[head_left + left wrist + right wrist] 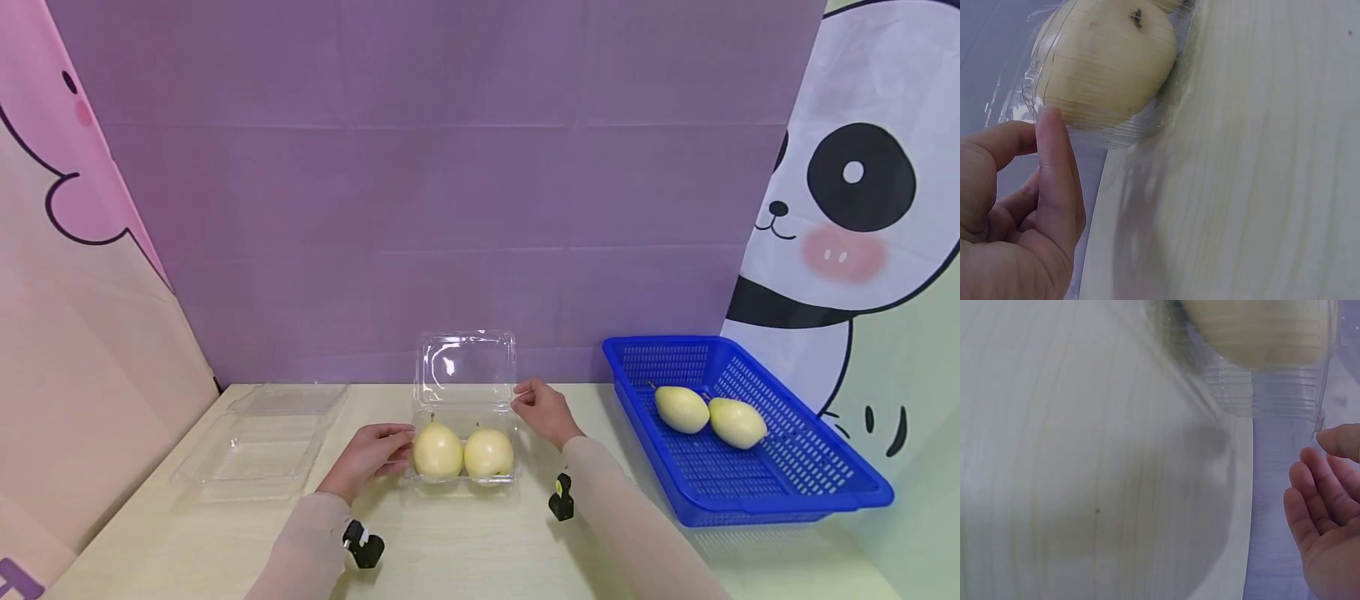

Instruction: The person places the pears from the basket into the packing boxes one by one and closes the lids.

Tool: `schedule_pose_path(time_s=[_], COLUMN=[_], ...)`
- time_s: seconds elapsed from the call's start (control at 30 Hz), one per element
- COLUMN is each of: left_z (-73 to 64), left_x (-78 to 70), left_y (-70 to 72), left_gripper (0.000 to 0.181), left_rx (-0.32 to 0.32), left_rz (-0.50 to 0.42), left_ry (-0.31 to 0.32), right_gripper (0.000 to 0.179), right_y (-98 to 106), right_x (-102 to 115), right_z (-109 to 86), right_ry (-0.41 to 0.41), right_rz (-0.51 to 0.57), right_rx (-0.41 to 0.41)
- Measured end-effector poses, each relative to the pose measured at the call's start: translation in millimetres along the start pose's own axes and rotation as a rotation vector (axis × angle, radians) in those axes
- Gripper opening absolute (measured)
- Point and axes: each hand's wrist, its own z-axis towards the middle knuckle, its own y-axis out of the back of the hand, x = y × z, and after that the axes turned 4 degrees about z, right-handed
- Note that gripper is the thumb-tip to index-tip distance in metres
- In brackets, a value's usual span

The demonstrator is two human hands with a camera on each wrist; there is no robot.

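An opened clear plastic clamshell box (465, 408) stands on the table with its lid (467, 367) raised at the back. Two pale yellow pears, a left one (438, 452) and a right one (489, 454), sit side by side in its base. At the box's left edge, my left hand (372, 457) pinches the rim between thumb and finger; a pear (1110, 62) shows through the plastic in the left wrist view. My right hand (547, 412) pinches the lid's lower right edge with its fingertips. Its other fingers (1310, 515) are loosely bent.
On the right stands a blue plastic basket (787, 505) with two more pears (681, 410) lying in it. Clear plastic clamshell boxes (255, 446) lie at the left of the table. A purple cloth (465, 183) hangs behind the table's back edge.
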Motion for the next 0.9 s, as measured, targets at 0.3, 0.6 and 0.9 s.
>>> schedule_pose_path(time_s=[0.3, 0.6, 0.9], left_z=[-0.8, -1.6, -1.4], left_x=[-1.4, -3.5, -3.1], left_y=[-0.5, -0.6, -0.9], left_gripper=[0.036, 0.037, 0.038], left_rx=[0.003, -0.002, 0.002], left_rz=[0.000, 0.015, 0.015], left_ry=[0.003, 0.001, 0.006], right_gripper=[0.021, 0.020, 0.024], right_y=[1.2, 6.5, 8.1], right_x=[-1.6, -2.9, -5.5], right_z=[-0.5, -0.9, 0.7], right_ry=[-0.006, -0.025, -0.078], right_rz=[0.047, 0.085, 0.121], right_rx=[0.008, 0.020, 0.032])
